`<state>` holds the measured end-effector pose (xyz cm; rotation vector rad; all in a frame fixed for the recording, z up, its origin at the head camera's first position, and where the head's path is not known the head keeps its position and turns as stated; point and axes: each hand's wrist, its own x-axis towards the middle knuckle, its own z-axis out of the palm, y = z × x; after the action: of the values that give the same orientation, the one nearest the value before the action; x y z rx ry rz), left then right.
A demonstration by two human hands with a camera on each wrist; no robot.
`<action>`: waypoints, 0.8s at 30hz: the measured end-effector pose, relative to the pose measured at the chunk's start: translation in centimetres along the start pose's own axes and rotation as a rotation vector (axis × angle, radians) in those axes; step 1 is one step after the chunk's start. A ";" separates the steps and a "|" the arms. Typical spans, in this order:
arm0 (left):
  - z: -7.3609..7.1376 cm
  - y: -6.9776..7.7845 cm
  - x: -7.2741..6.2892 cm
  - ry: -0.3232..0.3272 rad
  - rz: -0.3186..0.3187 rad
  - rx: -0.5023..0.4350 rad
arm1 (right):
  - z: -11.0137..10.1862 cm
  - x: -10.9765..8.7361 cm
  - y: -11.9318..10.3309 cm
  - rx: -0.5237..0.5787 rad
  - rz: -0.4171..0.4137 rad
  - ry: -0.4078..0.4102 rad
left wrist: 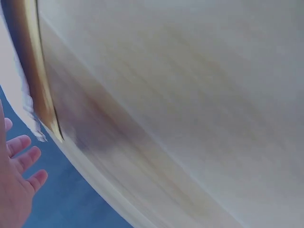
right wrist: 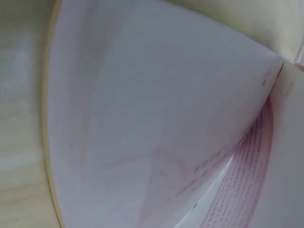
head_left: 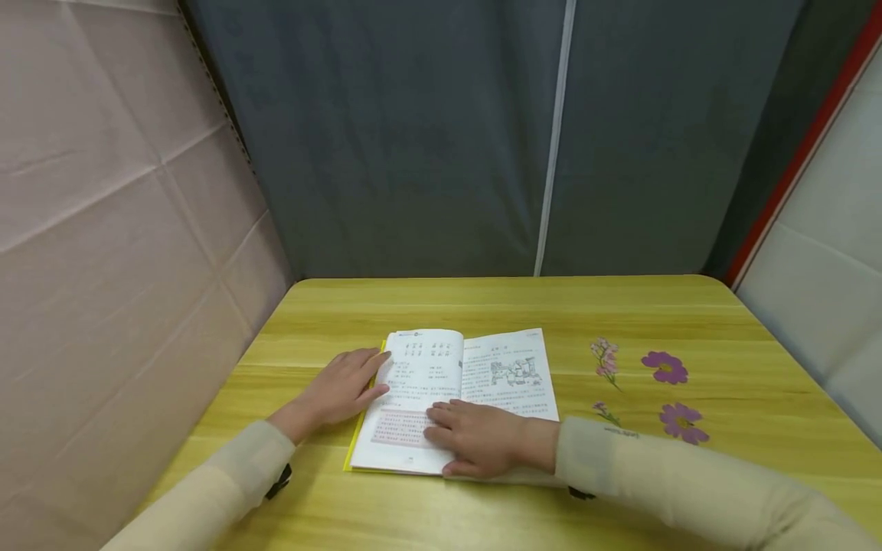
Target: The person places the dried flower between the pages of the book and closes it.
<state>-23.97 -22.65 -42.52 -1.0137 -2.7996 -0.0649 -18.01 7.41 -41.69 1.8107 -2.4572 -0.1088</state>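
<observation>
Yellow-edged open paperback book (head_left: 455, 394) lying flat on the wooden table (head_left: 482, 298), directly beneath both palms. Left hand (head_left: 341, 390) spread along its outer edge; right hand (head_left: 478, 438) pressed flat, fingers together (lower left page). Best kept pinned evenly, smoothing outward from the spine.

Light wood-grain table (head_left: 482, 298) w/ rounded corners. On it: open book (head_left: 475, 367) approx. centre — yellow cover edge showing at left. Purple and pink flower prints (head_left: 664, 367) on the tabletop, right of the book — well apart.
</observation>
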 end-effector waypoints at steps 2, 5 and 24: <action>0.0 0.4 0.4 -0.028 -0.005 -0.002 | 0.1 0.1 0.0 -0.006 -0.003 -0.006; 0.2 1.2 0.9 -0.073 -0.013 0.004 | 0.1 0.1 0.1 -0.002 -0.001 -0.021; 2.1 1.7 0.6 -0.154 -0.025 0.058 | 0.1 0.5 0.1 0.047 0.010 -0.023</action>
<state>-23.67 -20.79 -44.49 -1.0113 -2.9330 0.0943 -18.23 6.93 -41.78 1.8255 -2.5048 -0.0719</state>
